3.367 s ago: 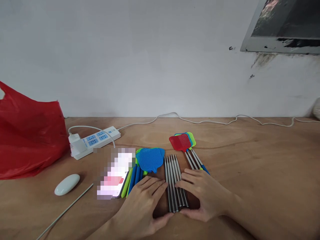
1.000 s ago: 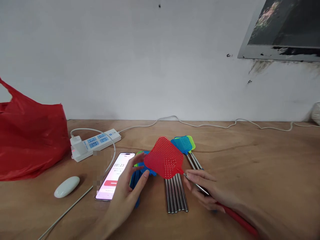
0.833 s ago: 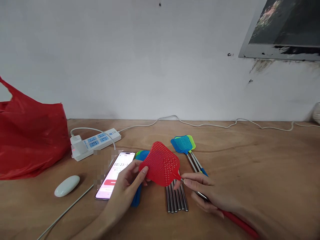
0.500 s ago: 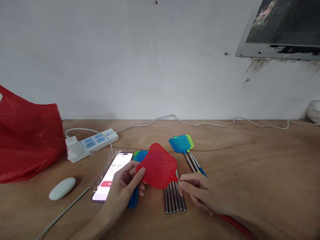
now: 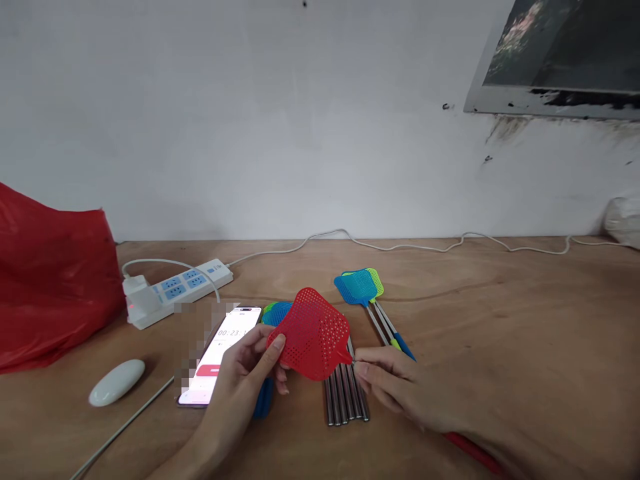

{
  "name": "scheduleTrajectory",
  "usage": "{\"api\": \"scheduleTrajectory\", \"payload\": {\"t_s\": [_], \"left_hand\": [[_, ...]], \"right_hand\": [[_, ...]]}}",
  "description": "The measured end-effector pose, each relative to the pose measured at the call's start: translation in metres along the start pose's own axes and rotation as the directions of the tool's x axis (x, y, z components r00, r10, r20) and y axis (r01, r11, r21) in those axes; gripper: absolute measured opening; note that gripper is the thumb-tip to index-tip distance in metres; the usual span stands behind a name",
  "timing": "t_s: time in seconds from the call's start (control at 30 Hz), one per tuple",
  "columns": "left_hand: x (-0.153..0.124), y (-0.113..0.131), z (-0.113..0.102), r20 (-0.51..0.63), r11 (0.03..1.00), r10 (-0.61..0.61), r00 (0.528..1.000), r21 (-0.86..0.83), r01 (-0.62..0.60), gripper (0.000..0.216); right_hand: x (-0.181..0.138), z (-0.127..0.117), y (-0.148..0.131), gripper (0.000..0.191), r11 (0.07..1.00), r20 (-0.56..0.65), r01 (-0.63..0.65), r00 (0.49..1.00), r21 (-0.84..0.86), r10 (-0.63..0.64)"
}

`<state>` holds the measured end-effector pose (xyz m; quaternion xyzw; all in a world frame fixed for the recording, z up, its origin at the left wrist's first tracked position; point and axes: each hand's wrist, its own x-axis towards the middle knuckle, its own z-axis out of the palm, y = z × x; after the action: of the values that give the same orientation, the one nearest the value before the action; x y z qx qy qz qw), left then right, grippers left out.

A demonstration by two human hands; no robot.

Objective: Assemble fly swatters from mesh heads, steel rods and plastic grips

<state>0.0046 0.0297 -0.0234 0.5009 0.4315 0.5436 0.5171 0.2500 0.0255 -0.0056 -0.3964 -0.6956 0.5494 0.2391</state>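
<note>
A red perforated fly swatter head (image 5: pixel 313 337) is held up in the middle. My left hand (image 5: pixel 255 363) is closed on its left edge, thumb on top. At its neck my right hand (image 5: pixel 387 377) pinches the thin metal rod, fingers together. A red handle (image 5: pixel 473 452) shows beneath my right forearm, partly hidden. Below the red head lies a row of several metal rods (image 5: pixel 345 397). Behind it, blue and green swatter heads (image 5: pixel 277 311) are partly covered. Beyond my right hand lie swatters with handles, a blue swatter head (image 5: pixel 357 287) on top of a green one.
A lit phone (image 5: pixel 220 357) showing a timer lies beside my left hand. Farther left are a white mouse (image 5: pixel 117 382), a power strip (image 5: pixel 180 290) with a plugged-in charger, and a red plastic bag (image 5: pixel 55 280). A white cable (image 5: pixel 390 248) runs along the wall.
The view has shifted slightly, so everything sits a little farther left. Both hands keep the same hold on the red fly swatter, with hardly any motion.
</note>
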Motion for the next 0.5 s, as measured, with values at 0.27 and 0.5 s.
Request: {"api": "scheduleTrajectory", "payload": {"t_s": [0.27,0.5], "left_hand": [[-0.0058,-0.002,0.0018,-0.042,0.995,0.093,0.995,-0.024,-0.094,0.03],[0.0006,-0.0006,-0.0037,-0.2,0.992,0.109,0.974,-0.043,-0.12,0.031]], "right_hand": [[0.0009,-0.0044,0.0061,0.045,0.84,0.306,-0.186,0.952,0.51,0.026],[-0.0002,-0.0018,0.0042,0.044,0.998,-0.015,0.058,0.998,-0.015,-0.059]]}}
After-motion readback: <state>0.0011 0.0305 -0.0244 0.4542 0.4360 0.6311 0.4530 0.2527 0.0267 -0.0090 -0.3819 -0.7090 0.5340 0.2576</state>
